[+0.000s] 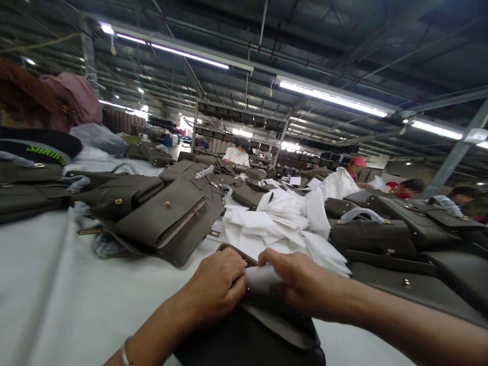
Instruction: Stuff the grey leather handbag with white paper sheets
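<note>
A dark olive-brown handbag [267, 333] lies in front of me on the white table cover, its flap towards me. My left hand [219, 279] is closed on the upper edge of this handbag, fingers curled over it. A white foam sheet [263, 279], bent into a curve, sits at the handbag's opening. My right hand [295, 277] grips that sheet between thumb and fingers; its fingertips are partly hidden and slightly blurred. Just beyond both hands spreads a loose pile of white foam sheets [267, 221].
Several similar handbags [168, 213] lie to the left, some with wrapped handles. More handbags [396, 277] are stacked at the right. The white table cover [34, 284] shows at front left. Co-workers are farther back, one in a white top [236, 156]. Tube lights [331, 96] hang overhead.
</note>
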Demonstrator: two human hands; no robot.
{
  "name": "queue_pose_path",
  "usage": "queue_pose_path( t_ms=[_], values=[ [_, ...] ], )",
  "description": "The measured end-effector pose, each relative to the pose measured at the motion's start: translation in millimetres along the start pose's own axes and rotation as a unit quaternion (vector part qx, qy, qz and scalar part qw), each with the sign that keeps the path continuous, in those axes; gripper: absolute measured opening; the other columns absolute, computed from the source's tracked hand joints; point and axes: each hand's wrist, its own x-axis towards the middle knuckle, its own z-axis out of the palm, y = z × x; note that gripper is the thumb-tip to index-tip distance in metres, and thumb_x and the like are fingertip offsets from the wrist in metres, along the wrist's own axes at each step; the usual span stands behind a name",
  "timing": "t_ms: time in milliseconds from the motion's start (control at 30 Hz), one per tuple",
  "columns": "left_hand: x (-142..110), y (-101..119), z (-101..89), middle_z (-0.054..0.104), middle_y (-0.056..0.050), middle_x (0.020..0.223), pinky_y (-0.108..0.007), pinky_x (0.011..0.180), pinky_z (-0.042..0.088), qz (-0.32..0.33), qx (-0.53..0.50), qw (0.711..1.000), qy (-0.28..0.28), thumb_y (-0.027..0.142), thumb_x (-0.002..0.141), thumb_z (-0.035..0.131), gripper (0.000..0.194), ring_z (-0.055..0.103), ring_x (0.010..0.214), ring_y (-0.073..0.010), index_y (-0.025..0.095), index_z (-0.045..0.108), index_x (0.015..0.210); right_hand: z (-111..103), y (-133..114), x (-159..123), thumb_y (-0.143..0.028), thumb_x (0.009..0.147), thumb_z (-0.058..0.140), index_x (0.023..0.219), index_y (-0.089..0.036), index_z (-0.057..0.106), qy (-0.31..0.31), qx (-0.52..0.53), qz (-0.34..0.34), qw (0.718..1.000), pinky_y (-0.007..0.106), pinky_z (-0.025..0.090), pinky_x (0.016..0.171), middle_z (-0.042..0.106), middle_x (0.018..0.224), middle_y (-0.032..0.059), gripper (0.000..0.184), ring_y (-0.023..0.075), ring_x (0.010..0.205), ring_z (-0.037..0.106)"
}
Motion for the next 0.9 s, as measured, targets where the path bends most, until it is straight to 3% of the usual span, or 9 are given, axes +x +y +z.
queue_pose_path(
  t_ms=[133, 267, 433, 600, 733, 900],
  values=[
    [22, 4, -9.1, 0.063, -0.001, 0.091, -0.03, 0.075, 0.049, -0.052, 0.056, 0.997, -0.01, 0.014, 0.077, 0.051, 0.019, 0.06, 0.085, -0.0196, 0.023, 0.055, 0.094, 10, 2, -6, -0.005, 0.067, 0.052, 0.113, -0.02, 0.051, 0.004, -0.041, -0.017, 0.999, 0.024, 0.037, 0.064, 0.066, 0.09, 0.0024, 0.049, 0.0186, 0.077, 0.061],
    [41, 10, -16.8, 0.064, -0.006, 0.095, -0.035, 0.076, 0.051, 0.005, 0.176, 0.982, -0.07, 0.008, 0.074, 0.052, 0.023, 0.061, 0.093, -0.0257, 0.021, 0.057, 0.091, 11, -1, -8, -0.002, 0.063, 0.049, 0.112, -0.018, 0.051, -0.002, -0.053, -0.039, 0.998, 0.026, 0.039, 0.071, 0.066, 0.098, 0.0049, 0.052, 0.0215, 0.087, 0.062],
    [67, 8, -13.8, 0.065, -0.012, 0.099, -0.044, 0.085, 0.048, 0.074, 0.225, 0.964, -0.124, 0.009, 0.073, 0.059, 0.023, 0.06, 0.1, -0.0324, 0.018, 0.063, 0.094, 13, 3, -8, -0.004, 0.062, 0.05, 0.11, -0.02, 0.051, 0.013, -0.011, -0.035, 0.999, 0.025, 0.041, 0.071, 0.068, 0.096, 0.0034, 0.05, 0.0201, 0.083, 0.063],
    [83, 3, -8.3, 0.07, -0.007, 0.074, -0.033, 0.066, 0.051, 0.076, 0.226, 0.943, -0.233, 0.014, 0.066, 0.066, 0.013, 0.066, 0.072, -0.0265, 0.02, 0.07, 0.078, 13, 8, -5, -0.011, 0.068, 0.053, 0.112, -0.023, 0.05, 0.022, 0.024, -0.028, 0.999, 0.025, 0.043, 0.069, 0.068, 0.094, 0.0023, 0.046, 0.0199, 0.082, 0.063],
    [83, 9, -3.0, 0.072, -0.011, 0.081, -0.034, 0.068, 0.051, 0.039, 0.227, 0.949, -0.215, 0.019, 0.075, 0.057, 0.014, 0.068, 0.079, -0.0281, 0.018, 0.071, 0.079, 6, 2, 2, -0.011, 0.068, 0.051, 0.107, -0.019, 0.053, -0.027, -0.058, -0.019, 0.998, 0.028, 0.043, 0.065, 0.07, 0.093, 0.0081, 0.04, 0.0251, 0.083, 0.066],
    [78, 13, 5.2, 0.072, -0.013, 0.086, -0.036, 0.072, 0.052, -0.008, 0.207, 0.96, -0.188, 0.019, 0.076, 0.054, 0.019, 0.068, 0.083, -0.0297, 0.018, 0.071, 0.084, 2, -5, 18, -0.014, 0.068, 0.054, 0.111, -0.012, 0.054, -0.115, -0.219, -0.067, 0.967, 0.031, 0.042, 0.056, 0.07, 0.089, 0.0149, 0.043, 0.0294, 0.076, 0.068]
  ],
)
